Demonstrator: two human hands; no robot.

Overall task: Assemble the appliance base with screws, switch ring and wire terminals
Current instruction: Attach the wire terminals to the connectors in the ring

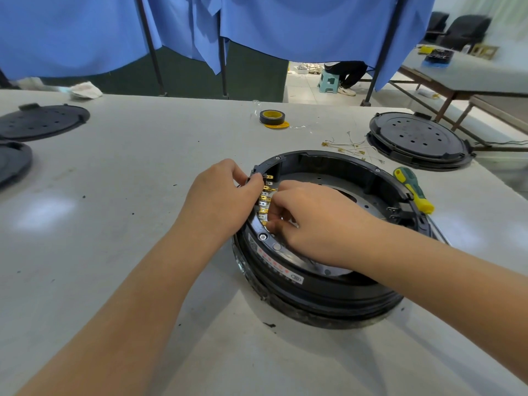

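The appliance base point(323, 284) is a round black housing lying open side up on the white table point(114, 224), right of centre and near the person, with a grey perforated metal plate point(368, 195) inside and a white and red label on its near rim. Along its left inner wall runs a column of brass spade terminals point(264, 200), about six showing between the fingers. The left hand point(223, 198) curls over the left rim, its fingertips pinching the black switch block at the top of the terminal column. The right hand point(311, 221) reaches inside the base with fingers bent tightly, pinching at the lower terminals; what it grips is hidden under the fingers. One screwdriver with a green and yellow handle point(413, 190) leans on the right rim of the base. A loose bundle of white wires with brass ends point(350, 147) lies just beyond the base. One roll of black tape with a yellow core point(272, 117) stands farther back. Three more black round lids rest on the table: one at far right point(417, 140), and two at far left point(43, 121), the nearer of these point(13, 161) cut by the picture's edge. Blue curtains point(257, 30) hang behind.
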